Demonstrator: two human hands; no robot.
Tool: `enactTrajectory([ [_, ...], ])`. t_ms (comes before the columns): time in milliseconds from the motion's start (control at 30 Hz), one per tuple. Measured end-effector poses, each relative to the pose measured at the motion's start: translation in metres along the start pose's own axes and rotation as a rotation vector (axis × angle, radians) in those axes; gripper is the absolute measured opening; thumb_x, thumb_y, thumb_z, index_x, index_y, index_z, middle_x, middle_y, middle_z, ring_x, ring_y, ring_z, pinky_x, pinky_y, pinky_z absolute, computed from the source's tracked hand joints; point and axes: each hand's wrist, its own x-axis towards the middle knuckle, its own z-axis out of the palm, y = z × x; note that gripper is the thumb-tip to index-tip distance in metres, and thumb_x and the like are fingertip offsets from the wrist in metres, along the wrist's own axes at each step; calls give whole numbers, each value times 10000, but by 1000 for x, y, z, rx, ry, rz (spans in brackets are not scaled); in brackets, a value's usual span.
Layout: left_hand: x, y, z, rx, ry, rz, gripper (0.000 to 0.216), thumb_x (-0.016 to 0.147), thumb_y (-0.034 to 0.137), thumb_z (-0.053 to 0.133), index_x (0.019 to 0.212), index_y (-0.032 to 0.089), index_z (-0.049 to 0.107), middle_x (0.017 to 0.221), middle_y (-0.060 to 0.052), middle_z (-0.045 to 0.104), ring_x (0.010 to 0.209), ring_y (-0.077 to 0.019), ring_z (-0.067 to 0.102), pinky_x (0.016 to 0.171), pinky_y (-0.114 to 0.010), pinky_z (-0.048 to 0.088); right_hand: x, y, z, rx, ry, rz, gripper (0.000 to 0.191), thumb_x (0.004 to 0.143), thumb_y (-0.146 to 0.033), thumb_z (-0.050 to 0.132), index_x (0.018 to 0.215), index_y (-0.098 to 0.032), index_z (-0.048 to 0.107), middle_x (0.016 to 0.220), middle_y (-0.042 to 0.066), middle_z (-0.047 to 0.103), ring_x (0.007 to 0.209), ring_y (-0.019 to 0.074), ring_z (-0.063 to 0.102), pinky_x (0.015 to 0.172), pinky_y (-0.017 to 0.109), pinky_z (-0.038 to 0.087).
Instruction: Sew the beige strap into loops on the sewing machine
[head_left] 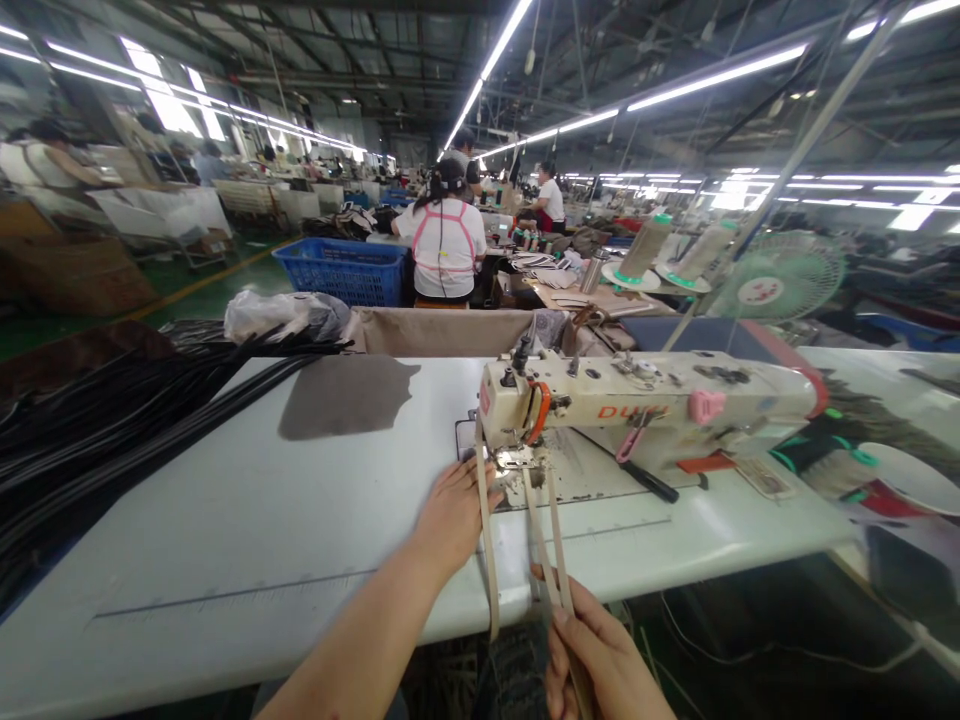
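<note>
A cream sewing machine (645, 405) stands on a white table (247, 530). Thin beige straps (551, 545) run from under its presser foot (517, 460) toward me and over the table's front edge. My left hand (454, 515) lies flat on the table just left of the foot, fingers stretched toward it and touching another beige strap (487, 550). Below the table edge, my right hand (600, 665) is closed in a pinch on the straps, holding them taut.
A bundle of black cords (112, 430) covers the table's left side, with a grey fabric piece (345, 395) behind. Thread cones (645, 250) and a green fan (784, 285) stand at the right. A blue crate (345, 270) and seated workers are beyond.
</note>
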Motion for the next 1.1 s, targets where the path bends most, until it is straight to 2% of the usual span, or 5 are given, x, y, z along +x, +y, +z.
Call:
enactTrajectory([
  [200, 0, -3, 4, -7, 19, 11, 367, 1093, 376, 464, 1368, 209, 642, 1432, -106, 671, 1377, -268, 587, 1186, -510, 444, 6, 18, -4, -11, -61, 8, 995, 695, -695, 791, 1458, -137, 481, 380, -111, 514, 275, 141, 511, 294, 198, 384],
  [367, -1, -3, 3, 1, 43, 25, 369, 1086, 369, 467, 1369, 195, 628, 1408, -128, 683, 1351, -281, 608, 1167, -511, 468, 13, 16, -2, -53, -74, 35, 1017, 698, -699, 786, 1485, -154, 442, 449, -97, 568, 317, 163, 576, 289, 203, 405],
  [667, -2, 0, -4, 42, 97, -20, 416, 1079, 313, 451, 1436, 124, 551, 1455, -191, 626, 1329, -324, 610, 1157, -527, 473, 16, 12, 9, -70, -74, -3, 998, 704, -708, 764, 1470, -154, 445, 422, -113, 538, 329, 174, 587, 280, 199, 410],
  [933, -2, 1, -6, 13, -6, 66, 381, 1039, 148, 484, 1366, 248, 652, 1414, -76, 685, 1354, -298, 594, 1177, -562, 438, 3, -6, 21, -51, -46, 1, 793, 793, -594, 740, 1409, -169, 480, 476, -119, 535, 361, 134, 591, 312, 170, 415],
  [1100, -4, 3, -6, 78, -52, 71, 466, 968, 54, 529, 1383, 230, 649, 1456, -80, 656, 1393, -310, 559, 1206, -553, 399, 7, -3, 21, -38, -57, -21, 698, 845, -557, 716, 1391, -183, 493, 512, -115, 549, 375, 120, 598, 326, 164, 423],
])
